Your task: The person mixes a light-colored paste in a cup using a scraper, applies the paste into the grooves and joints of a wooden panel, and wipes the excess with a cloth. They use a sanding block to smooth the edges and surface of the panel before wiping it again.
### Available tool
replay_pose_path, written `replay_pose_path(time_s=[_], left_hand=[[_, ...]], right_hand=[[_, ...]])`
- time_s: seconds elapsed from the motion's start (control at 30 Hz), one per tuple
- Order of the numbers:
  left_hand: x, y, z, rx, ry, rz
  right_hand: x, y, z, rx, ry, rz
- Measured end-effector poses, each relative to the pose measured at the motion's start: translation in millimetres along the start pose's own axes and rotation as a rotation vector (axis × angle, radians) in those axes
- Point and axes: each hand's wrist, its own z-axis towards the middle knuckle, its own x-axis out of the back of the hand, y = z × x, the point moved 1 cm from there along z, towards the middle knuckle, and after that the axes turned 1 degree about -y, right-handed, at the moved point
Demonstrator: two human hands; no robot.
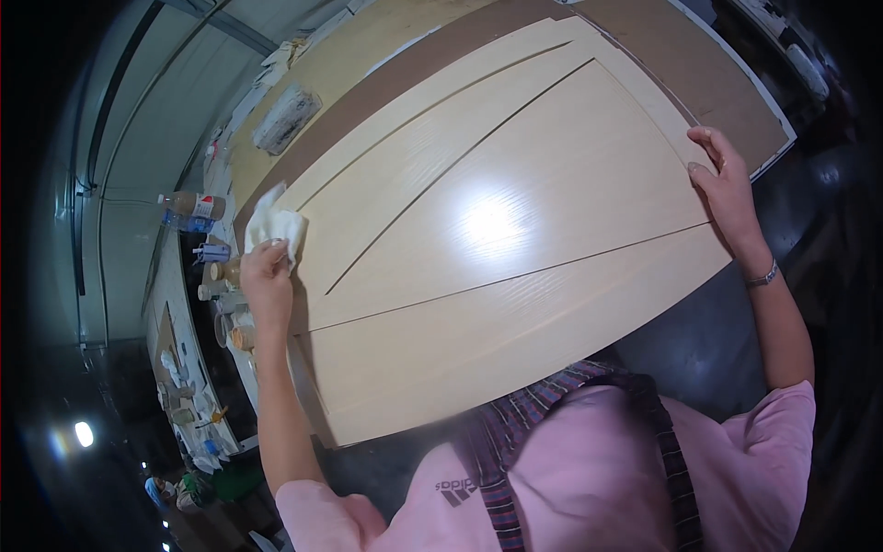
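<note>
Pale wood-grained panel [395, 359], scored with thin dark lines, glossy under glare, lies over brown board [727, 101]. Left hand [267, 264] pinches white cloth [276, 224] at its left edge; right hand [727, 184] clasps right edge. Bottle [189, 204]: red-and-white label. Pink shirt [570, 460]: dark printed logo.

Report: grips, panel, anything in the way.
Left grip: pinching white cloth. Right grip: at right edge of pale panel. Panel: grooved face up, cloth overlapping left edge. Bottles beyond that edge, off the panel.
</note>
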Motion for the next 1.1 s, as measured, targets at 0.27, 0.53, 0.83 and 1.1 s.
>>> replay_pose_path(time_s=[0.27, 0.53, 0.83, 1.1], left_hand=[[-30, 106, -21, -0.45, -0.164, -0.445], [-69, 193, -11, -0.606, -0.233, -0.68], [-24, 145, -39, -0.327, -0.29, -0.839], [36, 52, -156, -0.434, -0.599, -0.608]], right_hand=[[8, 6, 3, 0.046, 0.009, -0.16], [-2, 2, 8, 0.096, 0.041, -0.253], [9, 14, 9, 0.053, -0.004, -0.237], [16, 15, 3, 0.021, -0.03, -0.261]])
